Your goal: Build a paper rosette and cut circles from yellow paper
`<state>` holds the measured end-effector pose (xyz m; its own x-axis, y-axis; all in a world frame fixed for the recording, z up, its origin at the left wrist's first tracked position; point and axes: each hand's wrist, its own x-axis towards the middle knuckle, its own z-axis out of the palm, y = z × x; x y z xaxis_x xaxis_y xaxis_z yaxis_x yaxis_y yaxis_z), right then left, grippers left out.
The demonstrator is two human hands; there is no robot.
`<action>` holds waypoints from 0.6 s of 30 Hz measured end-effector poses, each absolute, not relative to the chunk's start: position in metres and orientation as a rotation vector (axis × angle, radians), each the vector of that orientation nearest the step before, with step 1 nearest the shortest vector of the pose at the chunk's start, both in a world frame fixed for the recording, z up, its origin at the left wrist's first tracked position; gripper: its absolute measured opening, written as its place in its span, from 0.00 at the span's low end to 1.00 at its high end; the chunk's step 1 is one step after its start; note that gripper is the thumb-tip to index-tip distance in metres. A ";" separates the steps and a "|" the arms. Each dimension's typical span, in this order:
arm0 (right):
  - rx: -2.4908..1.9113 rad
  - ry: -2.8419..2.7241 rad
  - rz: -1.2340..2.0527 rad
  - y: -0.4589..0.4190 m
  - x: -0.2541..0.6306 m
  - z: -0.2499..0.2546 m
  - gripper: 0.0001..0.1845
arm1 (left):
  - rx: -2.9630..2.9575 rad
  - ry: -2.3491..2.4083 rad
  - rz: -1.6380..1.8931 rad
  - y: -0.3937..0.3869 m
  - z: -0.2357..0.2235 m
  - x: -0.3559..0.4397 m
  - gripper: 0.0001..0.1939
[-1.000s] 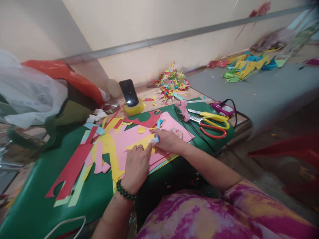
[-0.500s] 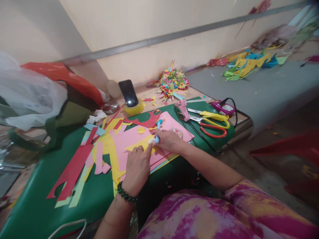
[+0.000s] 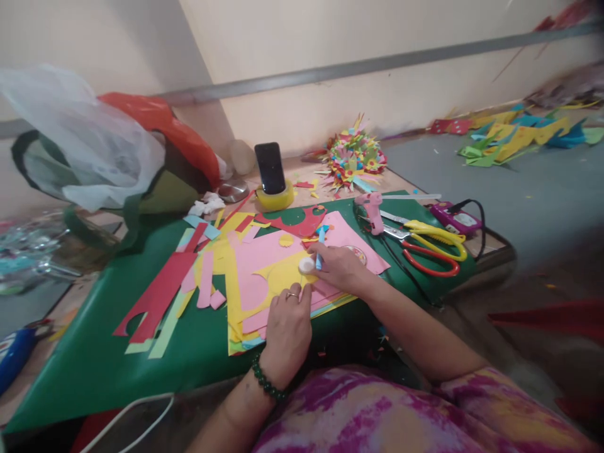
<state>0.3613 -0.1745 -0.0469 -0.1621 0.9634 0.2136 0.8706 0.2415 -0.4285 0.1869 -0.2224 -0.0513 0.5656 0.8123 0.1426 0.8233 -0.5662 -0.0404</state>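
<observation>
My right hand (image 3: 340, 267) is closed around a slim light blue pen (image 3: 321, 242), its upper end pointing up. Right by its fingertips is a small white round disc (image 3: 306, 265) on a yellow paper sheet (image 3: 276, 275); whether the fingers touch the disc I cannot tell. My left hand (image 3: 289, 321), with a ring and a dark green bead bracelet (image 3: 265, 377), lies at the sheet's near edge, fingers laid forward on the paper. Beneath the yellow sheet are pink sheets (image 3: 245, 251). A small yellow scalloped circle (image 3: 285, 240) lies beyond them.
To the right lie a pink glue gun (image 3: 371, 211) and scissors with yellow and red handles (image 3: 431, 248). Red and pink scraps (image 3: 163, 292) cover the left of the green mat (image 3: 94, 365). Behind stand a phone (image 3: 270, 168) on yellow tape (image 3: 276, 199) and a colourful paper ball (image 3: 356, 154).
The view has swung left, so things appear further right. My left hand has drawn back from the white disc, which now shows more fully. My right hand still holds the pen.
</observation>
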 end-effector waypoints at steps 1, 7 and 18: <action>-1.673 -2.083 0.271 -0.175 0.362 -0.047 0.20 | -2.693 -1.407 -0.154 -0.222 -0.050 0.187 0.25; -1.665 -2.115 0.245 -0.176 0.362 -0.045 0.21 | -2.723 -1.411 -0.072 -0.219 -0.042 0.187 0.22; -1.752 -2.153 0.247 -0.176 0.359 -0.041 0.21 | -2.729 -1.415 -0.178 -0.215 -0.037 0.191 0.16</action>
<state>0.3594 -0.1758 -0.0411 -0.1720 0.9719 0.1606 0.9103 0.2191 -0.3511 0.1906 -0.2146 -0.0367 0.5711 0.8104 0.1309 0.8176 -0.5758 -0.0025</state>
